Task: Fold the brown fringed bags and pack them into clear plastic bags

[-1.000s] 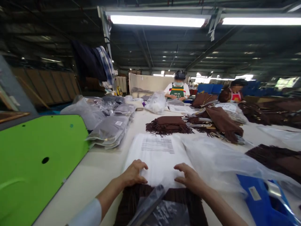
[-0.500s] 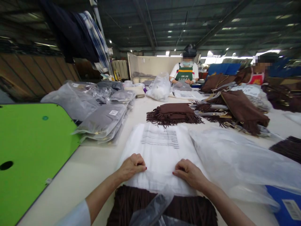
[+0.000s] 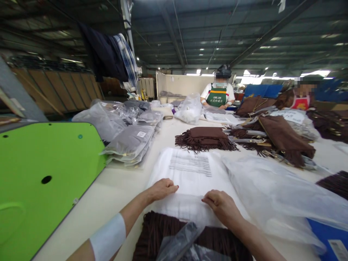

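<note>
A stack of white, translucent plastic bags with printed lines of text (image 3: 190, 165) lies flat in front of me. My left hand (image 3: 162, 189) pinches the near part of the top plastic bag between thumb and fingers. My right hand (image 3: 221, 204), also pinched closed, grips the same bag a little to the right. Between the hands the film's edge runs across, slightly lifted. Closest to me lies a dark brown fringed piece (image 3: 152, 235), partly under a strip of clear plastic (image 3: 181, 241) and partly hidden by my right forearm.
Bagged grey items (image 3: 130, 141) are piled at left beside a green board (image 3: 67, 156). Brown fringed bags (image 3: 208, 136) lie beyond the stack. Loose plastic sheeting (image 3: 274, 185) covers the right side, near a blue item (image 3: 326, 235). A co-worker (image 3: 219, 92) works across the table.
The view has tilted up and turned slightly left. My left hand has moved forward on the bag relative to my right, and both still pinch it.
</note>
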{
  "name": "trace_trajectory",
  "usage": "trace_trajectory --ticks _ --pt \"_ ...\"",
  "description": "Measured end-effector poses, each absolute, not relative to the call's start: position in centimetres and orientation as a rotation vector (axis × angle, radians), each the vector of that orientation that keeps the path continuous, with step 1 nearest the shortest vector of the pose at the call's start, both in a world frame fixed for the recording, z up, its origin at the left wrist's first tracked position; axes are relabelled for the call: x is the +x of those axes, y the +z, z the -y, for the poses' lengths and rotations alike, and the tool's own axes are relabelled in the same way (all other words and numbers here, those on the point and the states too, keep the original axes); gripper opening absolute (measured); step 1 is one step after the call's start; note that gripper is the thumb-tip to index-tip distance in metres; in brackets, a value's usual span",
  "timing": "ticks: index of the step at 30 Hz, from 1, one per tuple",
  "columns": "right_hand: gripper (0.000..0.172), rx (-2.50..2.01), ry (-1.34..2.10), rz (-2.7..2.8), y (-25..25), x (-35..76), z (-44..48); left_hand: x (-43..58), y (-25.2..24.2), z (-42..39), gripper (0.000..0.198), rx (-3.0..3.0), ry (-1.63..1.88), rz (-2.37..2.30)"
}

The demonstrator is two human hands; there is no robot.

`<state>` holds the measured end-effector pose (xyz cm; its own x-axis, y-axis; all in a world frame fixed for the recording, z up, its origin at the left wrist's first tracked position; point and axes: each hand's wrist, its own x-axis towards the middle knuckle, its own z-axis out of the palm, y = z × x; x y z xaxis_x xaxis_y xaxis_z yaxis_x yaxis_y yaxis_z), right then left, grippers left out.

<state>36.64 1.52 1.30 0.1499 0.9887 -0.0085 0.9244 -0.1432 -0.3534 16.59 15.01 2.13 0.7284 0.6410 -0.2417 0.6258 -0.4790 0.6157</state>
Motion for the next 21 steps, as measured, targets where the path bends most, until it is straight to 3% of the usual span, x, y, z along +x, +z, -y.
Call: trace_trajectory --ticks 4,5,8,17,21 --pt "0.019 -2.179 0.351 1.768 1.6 36.8 -2.3 16.1 3.3 -12.8 0.064 2.426 0.051 -0.863" --pt "0.018 -2.172 0.354 1.751 1.7 36.8 -2.4 16.2 3.4 -12.3 0.061 2.514 0.063 -0.877" --pt "0.017 -2.159 0.374 1.688 2.0 36.6 -2.5 16.7 3.1 -11.5 0.019 2.667 0.052 -0.944" --pt "0.012 -2.006 0.667 1.549 2.1 36.8 -1.9 17.5 3.3 -13.1 0.016 2.515 0.001 -1.112" --pt "0.027 -1.918 0.752 1.554 2.4 36.7 -1.4 17.8 3.6 -13.5 0.022 2.431 0.005 -1.123"
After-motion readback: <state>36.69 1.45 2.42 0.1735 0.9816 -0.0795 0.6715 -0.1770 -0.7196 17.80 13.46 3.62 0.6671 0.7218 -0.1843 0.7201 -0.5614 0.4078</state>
